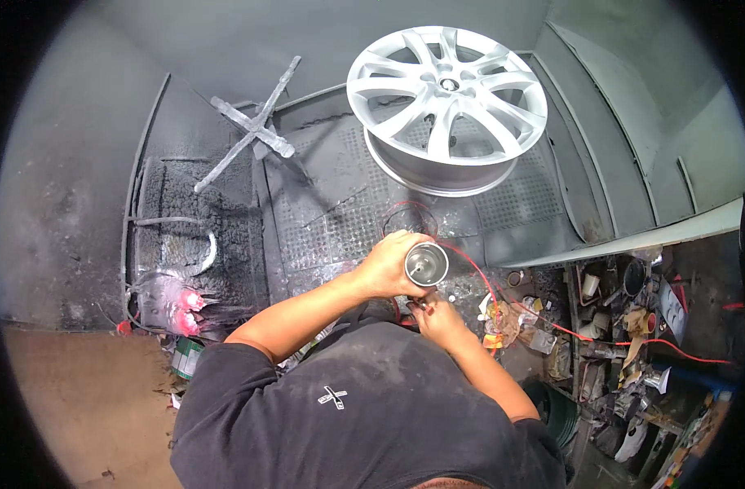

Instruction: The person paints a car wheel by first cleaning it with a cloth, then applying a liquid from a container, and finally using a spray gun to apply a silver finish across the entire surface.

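In front of my chest my left hand (386, 269) is closed round a metal cup (426, 263), seen from above with a shiny inside and a small part in it. Just below it my right hand (437, 322) has its fingers closed on something under the cup, too hidden to make out. A red hose (478, 266) runs from behind the cup off to the right. Beyond my hands a white-silver alloy wheel (495, 81) lies face up on a round support (437, 183).
A paint-crusted cross stand (225, 167) stands at the left in the grey booth (95, 138). A red-and-silver paint-crusted object (189, 310) lies below it. At the lower right, a cluttered shelf (601, 350) holds containers and tools, and a green bin (554, 407) stands beside it.
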`<state>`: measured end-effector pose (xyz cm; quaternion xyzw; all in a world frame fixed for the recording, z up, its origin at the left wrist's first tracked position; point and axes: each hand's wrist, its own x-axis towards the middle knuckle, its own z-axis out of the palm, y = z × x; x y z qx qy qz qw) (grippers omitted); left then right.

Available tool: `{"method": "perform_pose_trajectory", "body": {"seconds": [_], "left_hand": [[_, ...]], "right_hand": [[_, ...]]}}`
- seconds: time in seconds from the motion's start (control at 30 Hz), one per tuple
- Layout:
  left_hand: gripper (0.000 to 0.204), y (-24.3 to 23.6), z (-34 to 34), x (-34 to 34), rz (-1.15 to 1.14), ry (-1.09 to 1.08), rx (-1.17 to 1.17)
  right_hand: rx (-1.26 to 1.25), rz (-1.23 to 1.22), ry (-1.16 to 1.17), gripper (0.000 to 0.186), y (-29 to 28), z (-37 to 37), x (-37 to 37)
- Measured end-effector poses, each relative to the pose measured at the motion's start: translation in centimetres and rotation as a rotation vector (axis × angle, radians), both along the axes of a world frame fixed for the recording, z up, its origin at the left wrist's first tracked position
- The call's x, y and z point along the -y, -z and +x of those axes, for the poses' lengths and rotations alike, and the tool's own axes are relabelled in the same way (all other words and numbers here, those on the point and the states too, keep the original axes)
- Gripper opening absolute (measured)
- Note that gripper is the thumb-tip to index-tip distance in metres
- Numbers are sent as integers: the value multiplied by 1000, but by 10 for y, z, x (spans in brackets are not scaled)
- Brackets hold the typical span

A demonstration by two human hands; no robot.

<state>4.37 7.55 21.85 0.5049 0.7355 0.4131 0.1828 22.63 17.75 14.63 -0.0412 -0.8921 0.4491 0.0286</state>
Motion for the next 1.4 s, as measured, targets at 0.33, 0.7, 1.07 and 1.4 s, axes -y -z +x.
{"method": "perform_pose_trajectory", "body": {"seconds": [0.33,0.7,1.07,1.4], "left_hand": [[113,61,-14,-11,-4,87,645],[81,249,-63,154,-955,-44,783],[41,289,-237,95,-1427,611,588],[26,241,-426,-63,-368,-399,1007]], "right_hand": [[85,-110,89,38,10,11,-10],[-68,-83,203,45,-61,-9,-31],[18,-223,320,49,-145,-110,-38],[-297,-245,885,42,-204,-250,-78]]}}
